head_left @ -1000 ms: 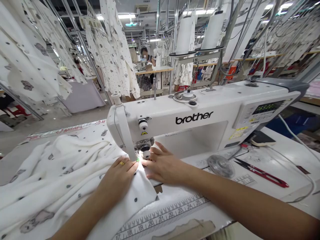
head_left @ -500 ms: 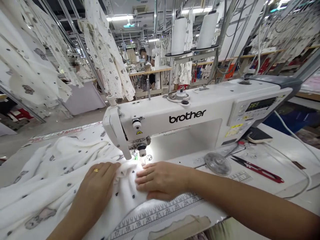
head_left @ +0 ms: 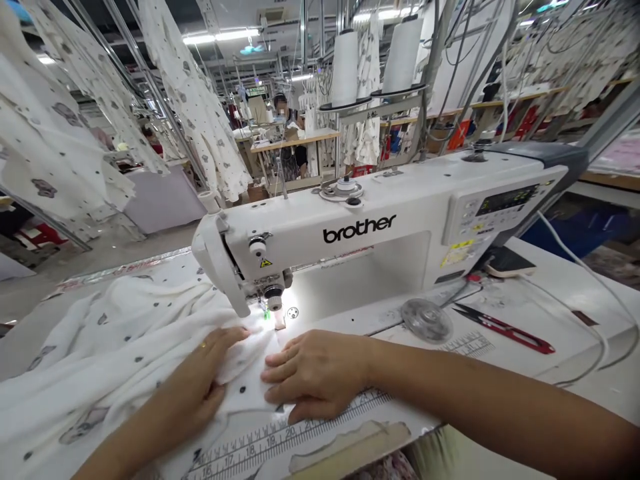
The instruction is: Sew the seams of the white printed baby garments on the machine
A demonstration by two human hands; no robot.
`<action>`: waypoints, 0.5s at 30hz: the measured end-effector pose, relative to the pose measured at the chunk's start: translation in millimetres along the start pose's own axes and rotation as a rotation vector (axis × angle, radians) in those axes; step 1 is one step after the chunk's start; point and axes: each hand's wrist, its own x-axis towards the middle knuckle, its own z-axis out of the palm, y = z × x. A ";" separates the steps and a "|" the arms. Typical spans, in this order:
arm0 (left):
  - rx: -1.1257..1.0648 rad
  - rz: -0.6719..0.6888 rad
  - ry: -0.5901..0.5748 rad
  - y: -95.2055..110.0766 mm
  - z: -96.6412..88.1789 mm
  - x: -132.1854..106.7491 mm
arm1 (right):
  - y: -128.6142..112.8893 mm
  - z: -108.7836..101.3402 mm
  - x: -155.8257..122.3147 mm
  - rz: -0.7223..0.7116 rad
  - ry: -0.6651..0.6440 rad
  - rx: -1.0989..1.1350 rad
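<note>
My left hand (head_left: pixel 197 377) lies flat on a soft white printed cloth (head_left: pixel 115 333), its fingertips a little short of the presser foot (head_left: pixel 267 299) of a white Brother sewing machine (head_left: pixel 360 230). My right hand (head_left: pixel 315 373) rests on the same cloth just below the needle area, fingers spread and pointing left. Neither hand grips anything. The cloth runs in folds from the foot towards the lower left. The needle itself is hidden by the foot and its glare.
A tape ruler (head_left: pixel 280 433) is stuck along the white table's front edge. Red-handled thread snips (head_left: pixel 505 331) and a clear round disc (head_left: pixel 427 320) lie to the right. Thread cones (head_left: pixel 345 67) stand above the machine. A co-worker (head_left: pixel 290 143) sits far beyond, among hanging printed garments (head_left: pixel 193 107).
Both hands have moved back from the presser foot towards me and now lie flatter on the cloth. My left hand no longer pinches the fold. The view has shifted slightly.
</note>
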 end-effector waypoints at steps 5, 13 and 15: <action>0.151 0.178 0.166 2.8 -16.5 1.6 | -0.5 -0.4 -1.0 0.001 0.004 0.014; 0.023 0.089 -0.005 54.7 -4.0 21.7 | 2.2 4.6 -1.6 -0.009 0.039 0.022; 0.008 0.027 -0.007 56.0 3.2 20.2 | 2.3 4.3 -1.4 -0.012 0.027 0.025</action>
